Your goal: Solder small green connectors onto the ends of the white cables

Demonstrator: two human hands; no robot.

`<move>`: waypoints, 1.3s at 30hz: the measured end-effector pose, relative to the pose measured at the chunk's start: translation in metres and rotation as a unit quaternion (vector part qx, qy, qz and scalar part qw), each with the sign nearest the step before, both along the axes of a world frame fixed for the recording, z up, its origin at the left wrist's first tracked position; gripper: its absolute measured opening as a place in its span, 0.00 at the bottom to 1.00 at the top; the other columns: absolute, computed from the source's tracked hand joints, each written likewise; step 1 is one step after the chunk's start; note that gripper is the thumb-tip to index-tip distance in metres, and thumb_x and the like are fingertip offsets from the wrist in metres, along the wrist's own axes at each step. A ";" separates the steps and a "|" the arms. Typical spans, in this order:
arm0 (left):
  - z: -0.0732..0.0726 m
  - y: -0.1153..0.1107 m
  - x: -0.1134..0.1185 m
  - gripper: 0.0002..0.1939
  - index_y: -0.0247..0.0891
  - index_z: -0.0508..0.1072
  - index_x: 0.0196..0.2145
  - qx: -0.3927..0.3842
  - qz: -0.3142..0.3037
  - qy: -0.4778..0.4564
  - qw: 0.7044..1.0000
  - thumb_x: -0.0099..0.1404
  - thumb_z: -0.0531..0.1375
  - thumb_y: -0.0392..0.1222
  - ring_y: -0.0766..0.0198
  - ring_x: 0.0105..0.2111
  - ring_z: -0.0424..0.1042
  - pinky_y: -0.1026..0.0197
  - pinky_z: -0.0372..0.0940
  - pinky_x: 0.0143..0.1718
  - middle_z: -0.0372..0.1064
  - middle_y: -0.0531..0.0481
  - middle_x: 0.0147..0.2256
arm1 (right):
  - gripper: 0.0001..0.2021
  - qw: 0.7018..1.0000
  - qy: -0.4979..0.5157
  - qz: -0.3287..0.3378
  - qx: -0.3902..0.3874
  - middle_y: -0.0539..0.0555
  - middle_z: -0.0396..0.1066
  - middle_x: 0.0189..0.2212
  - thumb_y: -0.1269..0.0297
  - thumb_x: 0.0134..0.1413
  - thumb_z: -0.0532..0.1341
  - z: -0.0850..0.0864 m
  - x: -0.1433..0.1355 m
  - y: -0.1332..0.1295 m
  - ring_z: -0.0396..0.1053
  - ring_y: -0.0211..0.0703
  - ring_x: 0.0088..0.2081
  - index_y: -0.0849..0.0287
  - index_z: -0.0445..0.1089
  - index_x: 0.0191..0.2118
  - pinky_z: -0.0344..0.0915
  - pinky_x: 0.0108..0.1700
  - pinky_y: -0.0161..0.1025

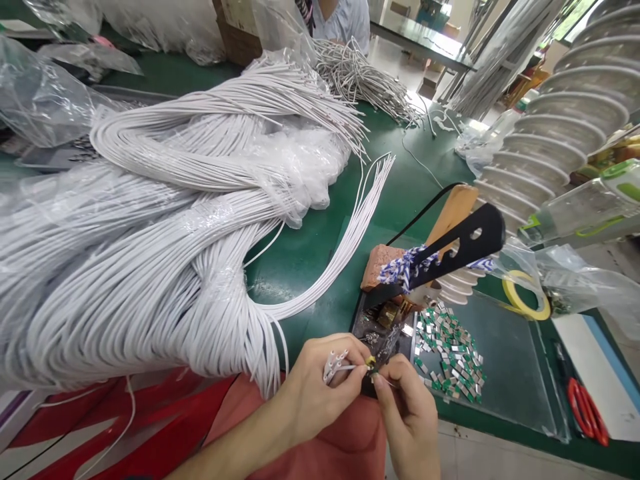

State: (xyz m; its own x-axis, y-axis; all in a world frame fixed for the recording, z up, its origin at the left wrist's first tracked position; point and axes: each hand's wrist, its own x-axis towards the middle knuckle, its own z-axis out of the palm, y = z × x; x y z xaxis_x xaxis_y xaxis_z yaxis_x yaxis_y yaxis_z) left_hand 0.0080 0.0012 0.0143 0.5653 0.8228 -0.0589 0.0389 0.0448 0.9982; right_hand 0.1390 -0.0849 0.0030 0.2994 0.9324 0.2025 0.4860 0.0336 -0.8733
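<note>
My left hand (320,377) is closed around several white cables (336,363), whose cut ends stick up between the fingers. One cable runs from its fingertips toward a small yellowish metal tip (370,361) at the front of a dark work stand (383,343). Just right of that tip, my right hand (407,407) is pinched shut. A thin pale strand shows at its fingers, and a tiny green part seems to sit at the pinch; what exactly it holds is too small to make out. Small green-and-silver circuit boards (450,353) lie in a heap to the right.
Large bundles of white cable (165,280) cover the left of the green table (315,260). Behind the stand are a brick (381,265) and a black perforated bar (455,243). A ribbed duct (560,127), yellow tape (515,293) and red-handled pliers (587,410) are at right. Another person (343,27) sits opposite.
</note>
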 end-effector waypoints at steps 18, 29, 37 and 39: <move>-0.006 0.000 -0.001 0.07 0.34 0.67 0.21 -0.087 0.001 0.008 0.996 0.56 0.58 0.36 0.63 0.26 0.68 0.65 0.60 0.26 0.71 0.46 0.29 | 0.09 1.000 0.005 -0.010 -0.007 0.46 0.61 0.23 0.70 0.60 0.57 -0.004 -0.003 -0.002 0.61 0.34 0.23 0.57 0.64 0.27 0.57 0.25 0.29; -0.013 -0.001 -0.002 0.07 0.35 0.67 0.23 -0.117 -0.013 -0.001 0.993 0.57 0.59 0.37 0.62 0.30 0.68 0.65 0.60 0.27 0.71 0.46 0.31 | 0.03 0.991 0.102 -0.039 -0.078 0.46 0.57 0.25 0.66 0.58 0.59 -0.015 -0.003 -0.009 0.54 0.32 0.20 0.57 0.67 0.33 0.52 0.20 0.29; -0.017 0.001 -0.006 0.09 0.33 0.71 0.24 -0.077 -0.042 -0.017 0.996 0.60 0.59 0.37 0.66 0.27 0.65 0.66 0.57 0.26 0.68 0.47 0.33 | 0.06 0.989 0.088 -0.079 -0.084 0.51 0.70 0.25 0.63 0.57 0.61 -0.015 0.000 -0.008 0.66 0.37 0.24 0.59 0.72 0.31 0.62 0.24 0.29; -0.016 0.002 -0.009 0.09 0.33 0.73 0.26 -0.057 -0.064 -0.015 0.996 0.62 0.59 0.38 0.67 0.27 0.64 0.66 0.58 0.28 0.67 0.48 0.35 | 0.08 0.991 0.072 -0.084 -0.069 0.51 0.70 0.24 0.62 0.57 0.61 -0.013 0.000 -0.006 0.66 0.37 0.23 0.59 0.72 0.30 0.62 0.24 0.29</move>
State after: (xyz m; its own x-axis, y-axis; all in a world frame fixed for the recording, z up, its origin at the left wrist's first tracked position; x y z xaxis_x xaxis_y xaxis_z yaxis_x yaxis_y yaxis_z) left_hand -0.0014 0.0035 -0.0019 0.6678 0.7329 -0.1297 0.0224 0.1543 0.9878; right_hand 0.1394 -0.0913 -0.0097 0.4695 0.8827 0.0197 0.3442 -0.1624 -0.9248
